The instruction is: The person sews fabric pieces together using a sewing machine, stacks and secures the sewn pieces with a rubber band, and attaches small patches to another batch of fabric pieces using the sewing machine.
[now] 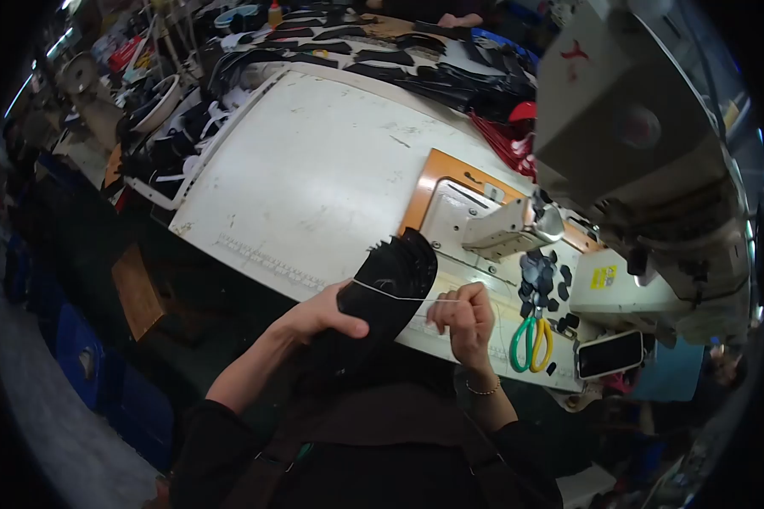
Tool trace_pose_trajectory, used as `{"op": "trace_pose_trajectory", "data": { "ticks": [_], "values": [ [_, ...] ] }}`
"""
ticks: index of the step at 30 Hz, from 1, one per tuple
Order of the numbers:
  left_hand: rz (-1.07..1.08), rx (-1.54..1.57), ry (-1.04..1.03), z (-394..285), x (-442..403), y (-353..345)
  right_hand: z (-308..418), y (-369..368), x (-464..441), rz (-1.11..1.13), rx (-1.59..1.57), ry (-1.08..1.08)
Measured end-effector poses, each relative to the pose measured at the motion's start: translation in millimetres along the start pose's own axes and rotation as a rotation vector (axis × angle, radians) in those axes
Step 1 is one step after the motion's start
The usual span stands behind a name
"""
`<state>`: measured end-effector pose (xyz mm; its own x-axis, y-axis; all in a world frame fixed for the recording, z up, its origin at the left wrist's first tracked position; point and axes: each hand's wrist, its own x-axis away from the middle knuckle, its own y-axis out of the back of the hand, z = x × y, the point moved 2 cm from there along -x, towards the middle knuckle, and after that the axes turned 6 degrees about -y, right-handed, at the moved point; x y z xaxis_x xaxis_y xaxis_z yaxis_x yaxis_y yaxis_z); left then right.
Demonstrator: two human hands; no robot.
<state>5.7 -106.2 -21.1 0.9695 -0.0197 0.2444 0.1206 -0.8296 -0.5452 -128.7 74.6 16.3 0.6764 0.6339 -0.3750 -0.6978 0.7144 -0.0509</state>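
Observation:
My left hand (pixel 324 314) grips a stack of black curved pieces (pixel 386 276), its thumb lying across the near side. The stack is held tilted over the front edge of the white table. A thin white cord (pixel 390 294) runs across the stack from near my left hand to my right hand. To the right of the stack, my right hand (pixel 467 318) has its fingers curled closed on the cord, drawing a straight line of it. Scissors (pixel 530 343) with one green and one yellow handle lie just right of my right hand.
A sewing machine (pixel 518 229) stands on the white table (pixel 289 170), its large head at the upper right. Small black scraps (pixel 539 280) and a phone (pixel 611 354) lie to the right. Black cut pieces (pixel 382 58) cover the far surface, where another person's hands (pixel 458 19) rest.

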Motion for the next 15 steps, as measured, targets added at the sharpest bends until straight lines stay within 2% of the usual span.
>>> {"op": "trace_pose_trajectory", "data": {
  "ticks": [2,4,5,7,9,10,12,14,15],
  "values": [
    [0.093,-0.156,0.098,-10.4,6.6,-14.1,9.3,29.5,15.4,-0.172,-0.554,-0.286],
    [0.253,-0.393,0.233,-8.0,7.3,-17.4,13.9,47.7,12.1,-0.301,-0.217,-0.379],
    [0.31,-0.408,0.255,-1.3,3.0,-21.6,6.6,52.0,19.4,-0.361,-0.2,-0.366],
    [0.588,-0.443,0.087,8.1,-4.9,-35.4,-20.8,54.5,31.7,-0.31,0.012,-0.436],
    [0.787,-0.352,0.018,9.6,-14.9,-48.2,-19.0,56.4,48.7,-0.292,0.064,-0.494],
    [0.825,-0.35,0.032,19.0,-15.8,-39.1,-12.3,65.9,56.3,-0.331,0.075,-0.492],
    [0.76,-0.242,-0.109,34.0,-20.0,-0.3,9.7,90.1,72.1,-0.474,0.08,-0.51],
    [0.71,-0.343,-0.203,14.0,-32.1,12.7,43.9,122.5,88.1,-0.479,0.304,-0.494],
    [0.753,-0.342,-0.205,-2.4,-36.0,1.5,67.1,137.4,91.9,-0.493,0.504,-0.35]
  ]
}}
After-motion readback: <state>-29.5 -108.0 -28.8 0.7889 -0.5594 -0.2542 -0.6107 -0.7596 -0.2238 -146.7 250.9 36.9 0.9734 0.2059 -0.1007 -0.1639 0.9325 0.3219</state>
